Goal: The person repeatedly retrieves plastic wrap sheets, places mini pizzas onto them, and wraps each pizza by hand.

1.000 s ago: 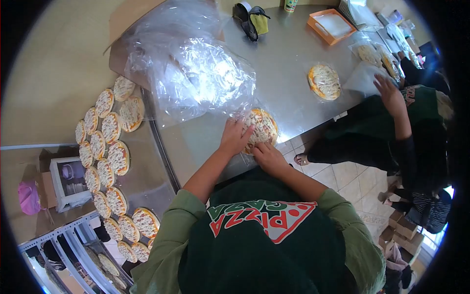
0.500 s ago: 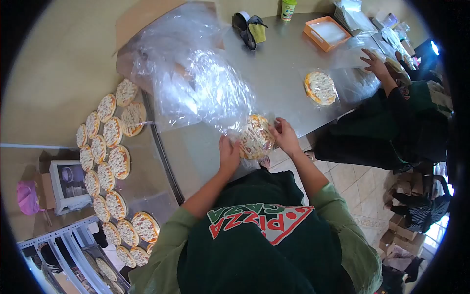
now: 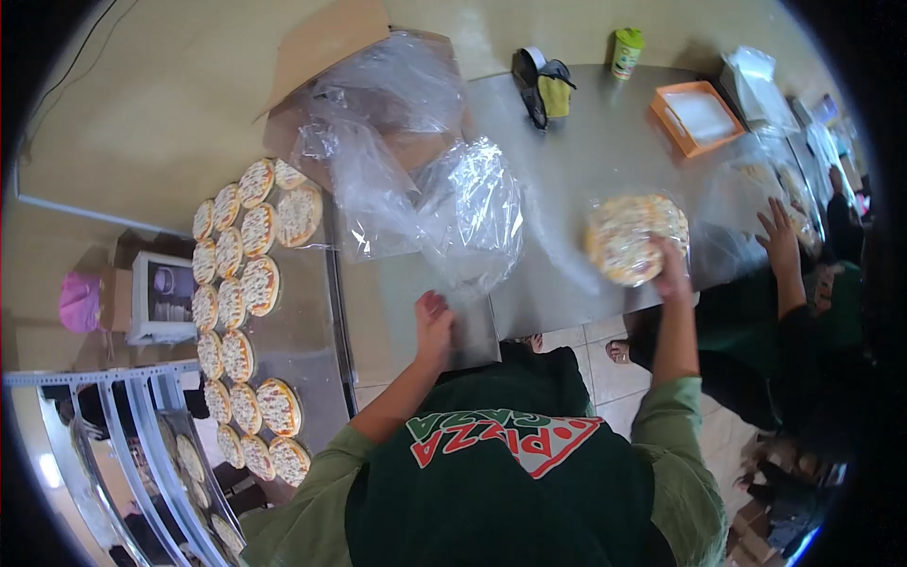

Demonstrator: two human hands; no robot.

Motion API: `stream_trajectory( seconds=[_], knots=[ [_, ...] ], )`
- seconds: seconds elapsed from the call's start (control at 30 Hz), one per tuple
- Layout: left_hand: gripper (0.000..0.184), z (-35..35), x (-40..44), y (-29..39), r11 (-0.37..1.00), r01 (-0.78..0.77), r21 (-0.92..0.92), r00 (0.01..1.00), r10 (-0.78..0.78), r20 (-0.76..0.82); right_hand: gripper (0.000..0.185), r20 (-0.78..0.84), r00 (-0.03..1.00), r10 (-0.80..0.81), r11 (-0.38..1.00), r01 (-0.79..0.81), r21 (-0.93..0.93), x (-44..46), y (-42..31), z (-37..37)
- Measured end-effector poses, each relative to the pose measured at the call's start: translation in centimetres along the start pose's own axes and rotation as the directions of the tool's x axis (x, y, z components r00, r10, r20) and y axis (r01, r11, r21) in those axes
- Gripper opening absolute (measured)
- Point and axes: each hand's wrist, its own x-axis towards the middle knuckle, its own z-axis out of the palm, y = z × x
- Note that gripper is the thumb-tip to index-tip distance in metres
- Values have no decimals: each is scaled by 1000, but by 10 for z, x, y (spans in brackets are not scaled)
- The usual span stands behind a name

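Observation:
My right hand (image 3: 672, 271) grips the near edge of a pizza in clear plastic wrap (image 3: 625, 248), over the right part of the steel table. The wrapped pizza overlaps another pizza behind it, which is mostly hidden. Above the table's near edge is my left hand (image 3: 435, 327), empty, with its fingers loosely bent. Just beyond it, clear plastic bags (image 3: 477, 203) spill from an open cardboard box (image 3: 326, 52) onto the table.
Rows of topped pizzas (image 3: 259, 230) lie on a surface to the left. A co-worker's hand (image 3: 780, 236) is at the right, by more plastic bags (image 3: 742, 198). An orange tray (image 3: 697, 118), green cup (image 3: 626, 54) and metal rack (image 3: 156, 444) also stand around.
My right hand has carried the wrapped pizza away to the right, onto or over the other pizza. My left hand has let go of it and stays near the bags.

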Motion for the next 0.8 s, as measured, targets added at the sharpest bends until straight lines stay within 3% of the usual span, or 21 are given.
stream_trajectory(
  seconds=[0.07,0.13,0.17,0.2,0.23,0.3,0.33,0.37,0.4,0.47,0.53,0.6,0.63,0.7,0.73,0.8],
  knots=[
    [68,-24,8,-4,997,-58,-48,983,49,-175,45,-78,995,-64,987,51,-154,11,-43,-16],
    [74,-53,30,-8,947,-258,191,882,312,-354,50,-193,976,-100,928,22,-372,38,-60,-54],
    [79,-62,34,11,952,-294,82,865,301,-401,53,-180,946,-270,815,125,-567,43,-63,-46],
    [83,-68,39,36,943,-333,-27,848,287,-447,56,-128,894,-430,650,208,-731,46,-67,-33],
    [86,-78,48,53,946,-322,-19,844,278,-459,59,-43,821,-569,446,264,-855,44,-72,-12],
    [89,-87,64,90,923,-383,-47,857,336,-391,65,205,628,-750,-30,277,-960,41,-72,36],
    [88,-90,71,106,891,-446,-85,862,402,-308,69,170,770,-615,280,415,-866,38,-58,69],
    [82,-95,82,116,893,-448,-48,873,424,-241,73,193,874,-447,579,446,-682,37,-38,102],
    [77,-99,93,124,892,-453,-13,880,444,-171,83,308,902,-303,596,432,-677,45,-18,121],
    [63,-105,101,128,905,-425,-23,904,423,-69,98,340,936,-89,775,280,-566,58,36,156],
    [46,-107,106,128,929,-355,-103,934,357,-1,95,321,918,231,886,-63,-459,34,51,201],
    [33,-106,102,124,940,-338,-42,941,338,-14,76,438,880,185,953,-52,-298,22,81,225],
    [27,-104,98,118,946,-325,-11,946,325,-20,68,398,888,229,958,-133,-255,15,87,232],
    [23,-78,62,141,850,-516,106,856,517,21,53,316,891,326,944,-289,-158,-6,85,251],
    [22,-66,44,161,782,-603,157,796,603,51,49,350,911,218,968,-156,-198,-14,83,263],
    [26,-56,26,189,448,-828,337,533,815,228,41,430,903,6,958,118,-260,-30,74,284]
  ],
)
